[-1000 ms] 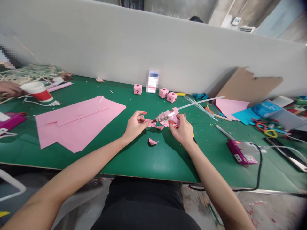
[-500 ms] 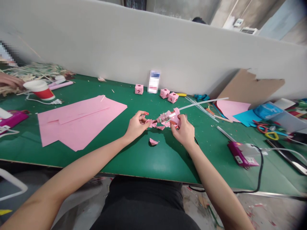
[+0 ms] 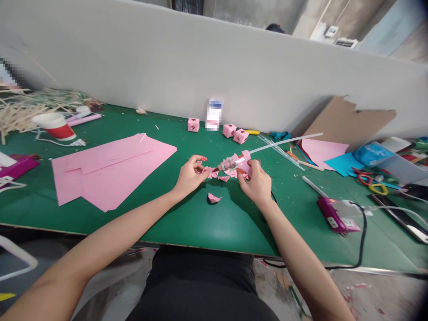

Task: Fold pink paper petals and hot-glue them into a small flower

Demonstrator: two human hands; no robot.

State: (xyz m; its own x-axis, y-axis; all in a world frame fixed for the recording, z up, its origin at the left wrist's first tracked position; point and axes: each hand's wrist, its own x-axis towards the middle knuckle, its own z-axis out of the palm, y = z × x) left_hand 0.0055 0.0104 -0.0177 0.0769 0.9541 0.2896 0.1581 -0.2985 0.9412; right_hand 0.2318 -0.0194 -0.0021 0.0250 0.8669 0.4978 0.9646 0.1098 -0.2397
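Near the middle of the green table, my left hand pinches a small pink paper piece. My right hand is wrapped round the handle of a pink glue gun, its nozzle pointing left at the paper piece. A long clear glue stick sticks out of the gun's back. Small folded pink scraps lie under the gun, and one folded piece lies nearer the front edge. Behind stand pink paper cubes with diamond-shaped holes.
Large pink sheets lie at left, beside a paper cup and straw-like sticks. At right are a purple box with a cable, scissors, a phone, and cardboard. A grey partition rises behind.
Another person's hand at the far left, over the sticks, has gone from view. The glue stick's far end reaches slightly farther up and right. My hands have hardly moved.
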